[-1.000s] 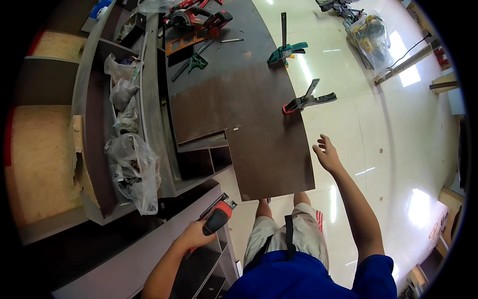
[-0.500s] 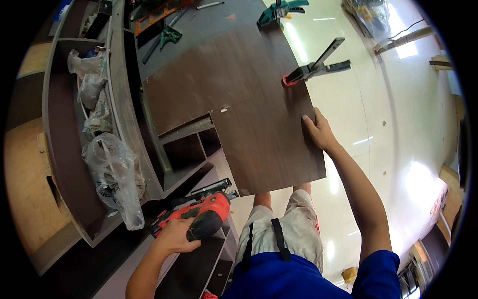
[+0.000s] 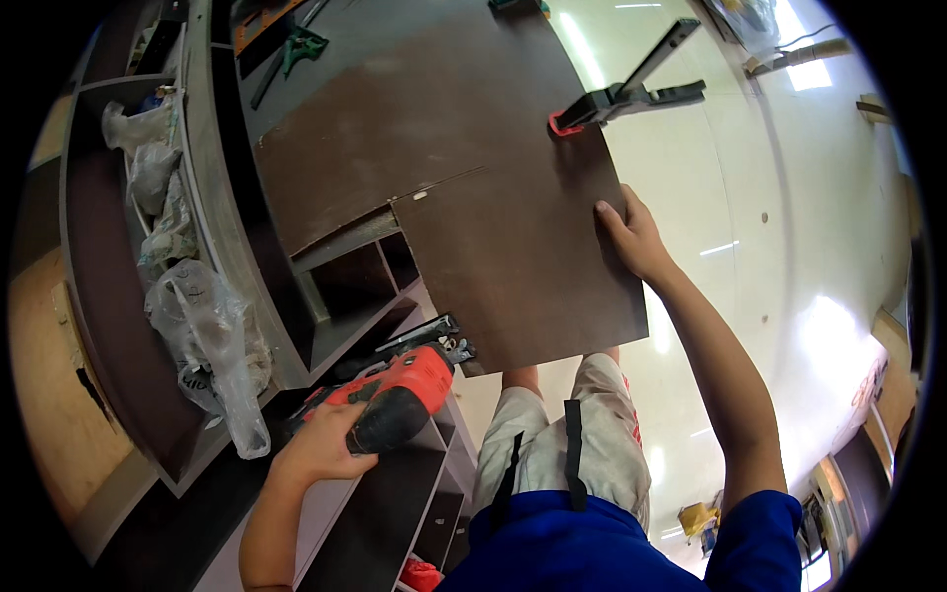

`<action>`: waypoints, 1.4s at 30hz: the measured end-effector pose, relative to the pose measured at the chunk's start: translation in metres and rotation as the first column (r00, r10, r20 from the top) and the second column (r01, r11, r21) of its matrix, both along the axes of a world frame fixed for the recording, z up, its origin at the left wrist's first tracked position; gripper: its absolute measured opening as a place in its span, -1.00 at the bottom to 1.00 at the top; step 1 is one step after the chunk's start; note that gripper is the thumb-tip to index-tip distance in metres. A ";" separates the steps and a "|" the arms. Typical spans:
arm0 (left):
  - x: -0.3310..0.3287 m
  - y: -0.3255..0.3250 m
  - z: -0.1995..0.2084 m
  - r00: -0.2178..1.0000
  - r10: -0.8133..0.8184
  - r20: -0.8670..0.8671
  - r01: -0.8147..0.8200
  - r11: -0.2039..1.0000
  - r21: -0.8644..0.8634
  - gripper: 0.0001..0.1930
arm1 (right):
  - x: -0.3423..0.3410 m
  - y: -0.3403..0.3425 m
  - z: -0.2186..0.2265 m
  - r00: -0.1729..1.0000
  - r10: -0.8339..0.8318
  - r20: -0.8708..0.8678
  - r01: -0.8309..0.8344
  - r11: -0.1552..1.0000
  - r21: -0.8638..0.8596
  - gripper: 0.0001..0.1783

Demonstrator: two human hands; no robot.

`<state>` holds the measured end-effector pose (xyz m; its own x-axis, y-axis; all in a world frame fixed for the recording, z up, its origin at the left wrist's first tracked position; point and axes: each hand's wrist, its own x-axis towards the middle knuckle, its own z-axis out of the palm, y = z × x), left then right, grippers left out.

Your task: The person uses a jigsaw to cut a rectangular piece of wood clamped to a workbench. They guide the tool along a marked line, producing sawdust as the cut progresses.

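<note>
Red-and-black jigsaw (image 3: 414, 380): gripped by the left hand (image 3: 321, 441), its front by the near corner of the brown panel (image 3: 523, 257), contact unclear | Right hand (image 3: 636, 237): well apart from the left, clasping the panel's edge, thumb uppermost | Black clamp (image 3: 592, 107): beyond the right hand, on that edge.

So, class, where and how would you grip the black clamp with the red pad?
Probably by its handle, coming from the right. The clamp sits on the right edge of the brown board, and its handle juts past that edge over the floor, so the board should not block the grip.
</note>
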<state>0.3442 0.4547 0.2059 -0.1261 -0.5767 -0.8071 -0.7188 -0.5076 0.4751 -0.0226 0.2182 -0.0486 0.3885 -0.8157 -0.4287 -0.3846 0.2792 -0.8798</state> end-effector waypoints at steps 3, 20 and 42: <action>-0.005 -0.013 0.000 1.000 0.001 -0.004 -0.001 1.000 0.015 -0.70 | 0.002 0.002 0.001 0.999 -0.043 0.017 0.044 0.998 -0.037 -0.51; -0.002 -0.028 -0.001 0.991 -0.135 -0.019 0.135 0.991 0.013 -0.80 | 0.000 -0.001 -0.001 1.000 -0.022 -0.018 0.021 1.000 -0.004 -0.53; 0.019 -0.006 -0.016 0.994 -0.110 0.007 0.110 0.994 -0.026 -0.72 | 0.003 -0.001 0.003 1.000 -0.022 0.017 0.023 1.000 -0.022 -0.50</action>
<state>0.3635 0.4490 0.1897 -0.1858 -0.5807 -0.7926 -0.7724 -0.4123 0.4831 -0.0194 0.2176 -0.0456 0.3771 -0.8335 -0.4038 -0.3636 0.2678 -0.8922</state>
